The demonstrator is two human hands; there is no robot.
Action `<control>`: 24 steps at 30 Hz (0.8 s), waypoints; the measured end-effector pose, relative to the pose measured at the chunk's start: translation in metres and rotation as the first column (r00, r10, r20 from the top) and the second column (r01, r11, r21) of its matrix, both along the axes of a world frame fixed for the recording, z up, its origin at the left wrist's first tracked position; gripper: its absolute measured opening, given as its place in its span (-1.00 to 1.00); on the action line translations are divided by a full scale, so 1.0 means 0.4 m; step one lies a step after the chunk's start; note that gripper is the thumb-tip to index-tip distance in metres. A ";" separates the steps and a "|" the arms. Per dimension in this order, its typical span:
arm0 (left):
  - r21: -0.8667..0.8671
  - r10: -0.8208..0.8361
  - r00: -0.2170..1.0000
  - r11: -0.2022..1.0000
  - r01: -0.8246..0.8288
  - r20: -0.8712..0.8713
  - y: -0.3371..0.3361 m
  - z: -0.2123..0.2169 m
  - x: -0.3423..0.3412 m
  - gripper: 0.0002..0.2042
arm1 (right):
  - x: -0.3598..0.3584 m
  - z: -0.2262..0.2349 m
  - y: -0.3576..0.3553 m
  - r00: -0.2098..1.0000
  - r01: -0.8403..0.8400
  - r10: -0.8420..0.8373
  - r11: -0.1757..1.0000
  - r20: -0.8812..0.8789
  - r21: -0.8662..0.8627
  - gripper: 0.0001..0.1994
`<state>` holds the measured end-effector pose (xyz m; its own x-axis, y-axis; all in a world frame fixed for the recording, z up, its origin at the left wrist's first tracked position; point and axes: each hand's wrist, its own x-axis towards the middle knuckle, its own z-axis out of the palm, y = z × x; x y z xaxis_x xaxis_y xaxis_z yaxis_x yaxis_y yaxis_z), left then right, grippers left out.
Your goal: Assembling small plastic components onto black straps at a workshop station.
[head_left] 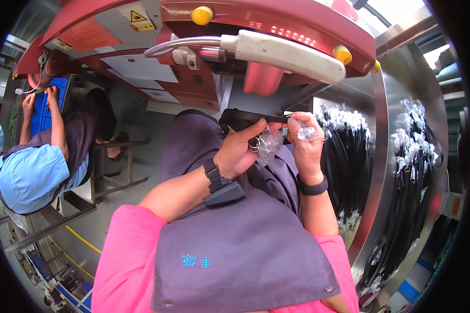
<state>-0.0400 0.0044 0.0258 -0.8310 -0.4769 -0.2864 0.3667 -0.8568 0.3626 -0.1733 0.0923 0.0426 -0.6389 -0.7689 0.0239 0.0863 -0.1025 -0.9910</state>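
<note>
A black strap [244, 120] stretches between my two hands above my lap. My left hand [238, 149] is closed round it, thumb on top, with a metal ring and crumpled clear plastic wrap [268, 146] hanging beside the fingers. At the strap's right end, my right hand [306, 143] pinches it, and another bit of clear plastic [306, 132] shows at its fingertips. The strap's left end is folded into a loop. Exactly what metal fitting sits under the fingers is partly hidden.
Ahead stands a red machine [308, 28] with a pale hose-fed bar [290, 56]. On my right, bundles of black straps [344, 161] with plastic-wrapped ends lie in metal trays, with more straps [402, 208] further right. A co-worker in a blue shirt [31, 177] sits at left by a blue crate [47, 112].
</note>
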 end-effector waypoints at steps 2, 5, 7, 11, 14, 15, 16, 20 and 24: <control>0.011 0.027 1.000 1.000 -0.027 0.009 -0.008 0.011 0.000 -0.72 | -0.005 0.007 -0.020 0.999 -0.036 0.036 0.999 0.010 0.006 -0.92; 0.109 0.064 0.998 0.992 -0.065 0.009 -0.019 0.014 0.000 -0.74 | -0.008 0.019 -0.045 0.998 -0.064 0.064 0.998 -0.007 0.026 -0.92; 0.146 0.042 0.999 0.988 -0.041 -0.002 -0.027 0.008 0.002 -0.73 | -0.012 0.021 -0.058 0.996 -0.084 0.084 0.996 0.003 0.035 -0.91; 0.162 0.044 0.999 0.986 -0.046 0.015 -0.036 0.005 0.000 -0.70 | -0.018 0.023 -0.076 0.995 -0.097 0.097 0.994 0.011 0.056 -0.91; 0.155 0.043 0.999 0.987 -0.043 0.004 -0.041 0.012 0.000 -0.70 | -0.023 0.024 -0.088 0.993 -0.114 0.112 0.991 0.042 0.064 -0.91; 0.148 0.050 0.999 0.988 -0.051 0.008 -0.042 0.012 -0.001 -0.70 | -0.025 0.024 -0.092 0.992 -0.119 0.115 0.991 0.054 0.069 -0.91; 0.141 0.057 0.998 0.988 -0.058 0.012 -0.043 0.011 -0.002 -0.69 | -0.028 0.024 -0.096 0.991 -0.123 0.119 0.990 0.065 0.074 -0.91; 0.139 0.070 0.997 0.988 -0.073 0.022 -0.048 0.005 -0.003 -0.69 | -0.033 0.022 -0.109 0.986 -0.140 0.131 0.987 0.104 0.085 -0.90; 0.132 0.087 0.996 0.987 -0.090 0.033 -0.049 0.009 -0.005 -0.69 | -0.034 0.015 -0.115 0.986 -0.129 0.120 0.989 0.117 0.070 -0.89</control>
